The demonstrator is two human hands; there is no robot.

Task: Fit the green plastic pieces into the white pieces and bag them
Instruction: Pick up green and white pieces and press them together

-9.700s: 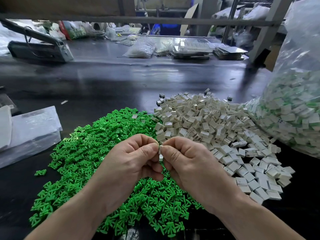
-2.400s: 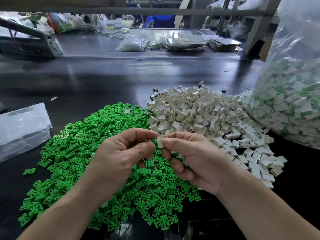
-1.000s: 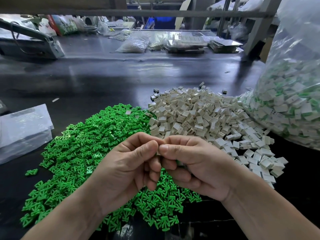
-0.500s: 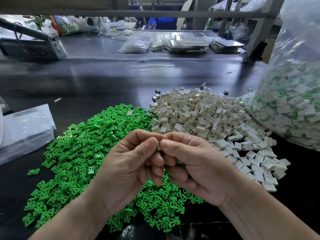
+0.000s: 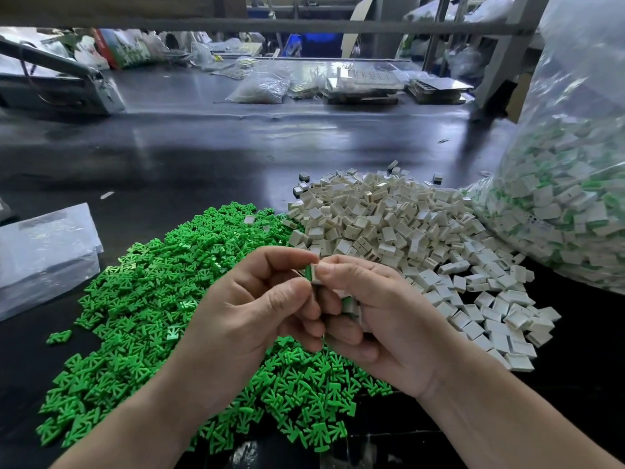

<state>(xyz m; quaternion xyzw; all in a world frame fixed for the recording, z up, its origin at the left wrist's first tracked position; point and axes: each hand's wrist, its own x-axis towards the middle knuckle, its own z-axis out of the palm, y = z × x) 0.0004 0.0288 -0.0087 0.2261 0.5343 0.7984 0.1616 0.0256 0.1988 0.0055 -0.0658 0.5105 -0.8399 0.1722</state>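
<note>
White pieces (image 5: 554, 211), green-fitted, fill clear bag (image 5: 581, 72).

Counter (image 5: 203, 147): dark, glossy, reflective. Green pieces (image 5: 142, 299): smooth plastic. White pieces (image 5: 389, 225): satin plastic. Bag (image 5: 575, 130): clear, crinkled film.

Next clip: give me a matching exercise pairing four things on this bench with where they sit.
1 heap of green plastic pieces
2 heap of white plastic pieces
3 big clear plastic bag of fitted pieces
4 flat stack of clear bags

A far right
B far left
C beneath the left hand and right hand
D between green heap and big bag

Pairs: 1-C, 2-D, 3-A, 4-B
</note>
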